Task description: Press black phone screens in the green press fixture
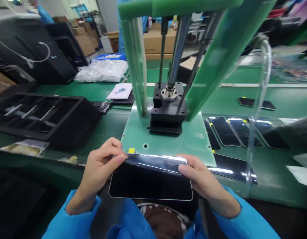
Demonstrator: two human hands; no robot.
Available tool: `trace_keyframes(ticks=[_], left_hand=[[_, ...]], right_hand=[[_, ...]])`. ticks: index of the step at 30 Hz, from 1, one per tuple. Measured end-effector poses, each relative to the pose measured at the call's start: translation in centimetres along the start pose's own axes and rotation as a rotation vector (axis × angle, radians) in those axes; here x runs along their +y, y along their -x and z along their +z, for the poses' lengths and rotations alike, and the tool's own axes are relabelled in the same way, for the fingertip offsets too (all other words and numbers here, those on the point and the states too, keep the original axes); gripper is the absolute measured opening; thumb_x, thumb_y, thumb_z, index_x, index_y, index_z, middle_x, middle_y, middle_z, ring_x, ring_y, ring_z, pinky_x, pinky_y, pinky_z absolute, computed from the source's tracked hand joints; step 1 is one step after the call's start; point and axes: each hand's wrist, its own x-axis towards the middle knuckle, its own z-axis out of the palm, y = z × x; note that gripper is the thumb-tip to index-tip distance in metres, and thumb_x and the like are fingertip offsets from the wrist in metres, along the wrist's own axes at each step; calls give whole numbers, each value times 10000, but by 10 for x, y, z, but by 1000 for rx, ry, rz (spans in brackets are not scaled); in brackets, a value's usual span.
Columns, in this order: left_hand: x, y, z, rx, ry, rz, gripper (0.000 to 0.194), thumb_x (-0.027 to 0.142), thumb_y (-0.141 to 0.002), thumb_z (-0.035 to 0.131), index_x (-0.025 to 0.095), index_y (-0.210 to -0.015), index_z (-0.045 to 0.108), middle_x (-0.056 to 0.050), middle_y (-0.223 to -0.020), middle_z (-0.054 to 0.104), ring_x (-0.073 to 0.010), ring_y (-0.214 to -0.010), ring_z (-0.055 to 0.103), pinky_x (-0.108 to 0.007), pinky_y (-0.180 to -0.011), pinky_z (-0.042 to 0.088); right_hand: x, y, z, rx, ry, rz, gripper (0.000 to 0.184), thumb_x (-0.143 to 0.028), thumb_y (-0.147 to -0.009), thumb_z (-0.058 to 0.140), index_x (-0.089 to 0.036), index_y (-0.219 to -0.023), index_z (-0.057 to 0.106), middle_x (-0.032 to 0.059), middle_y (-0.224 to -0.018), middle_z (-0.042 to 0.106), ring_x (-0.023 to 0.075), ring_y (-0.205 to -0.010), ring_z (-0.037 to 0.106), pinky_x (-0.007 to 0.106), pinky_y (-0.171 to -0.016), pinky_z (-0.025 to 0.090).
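The tablet [150, 184] is held on the near side of the press [168, 113], in front of its pale green plate [193, 142] and overlapping the plate's near edge in view. It lies with its long side running left to right, tilted so that its front shows. That front is deep black, smooth and plain, with rounded near corners and a thin, pale silver rim. Along the side towards the press runs a glossy film [155, 163], greyer than the black below it and crossed by long white streaks of light. The film looks partly lifted, though how far it has come away cannot be told. A small yellow tab [131, 150] stands out at its left end, on the press side.

The left hand [103, 169] has its grip closed in a pinch, thumb against bent fingers, on the film's left end beside the tab. The right hand [203, 176] has its grip closed around the tablet's right end, thumb on the glossy front and the other fingers mostly hidden behind.

On the desk [113, 119], right of the press, four dark panels [224, 131] lie in a row with yellow tabs; another panel [233, 166] lies nearer than the row and one phone [258, 103] farther off. Left of the press sits a black tray [56, 122] with slots, and beyond it some papers [120, 89].
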Motion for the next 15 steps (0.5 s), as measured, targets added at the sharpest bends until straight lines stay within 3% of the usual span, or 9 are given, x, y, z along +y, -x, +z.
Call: trace_keyframes(ticks=[4,9,11,13,15], left_hand=[[1,3,4,39,10,-39,171,311,-877,665,215,-744,713,-19,-854,538,-131,-771,537,-244,-660,417],[-1,1,1,42,-1,-99,210,347,-877,673,211,-721,708,-26,-899,558,-134,-810,550,-233,-686,426],[-5,-2,3,104,130,-108,250,470,-858,679,226,-839,730,-29,-935,583,-139,-824,565,-225,-697,453],[-7,3,13,167,394,-158,562,723,-763,640,259,-1073,706,-47,-1019,616,-180,-869,599,-267,-726,504],[-9,16,32,125,665,-270,908,913,-596,567,294,-1259,619,-84,-1146,631,-258,-976,629,-369,-793,543]], right_hand=[[1,1,-1,-56,-28,-12,408,-552,-940,695,-147,-930,652,2,-631,530,135,-463,465,218,-462,397],[0,1,-6,-34,-18,-26,387,-537,-939,699,-155,-923,647,27,-719,577,150,-539,517,216,-482,408],[-1,5,-5,-12,11,-29,394,-547,-937,697,-156,-922,653,41,-758,599,175,-606,556,233,-527,445],[1,13,0,124,130,-74,399,-567,-924,704,-170,-957,681,67,-845,638,236,-745,605,275,-614,504],[7,21,8,353,307,-170,383,-573,-906,723,-211,-1030,710,80,-1009,657,308,-947,605,319,-736,543]])
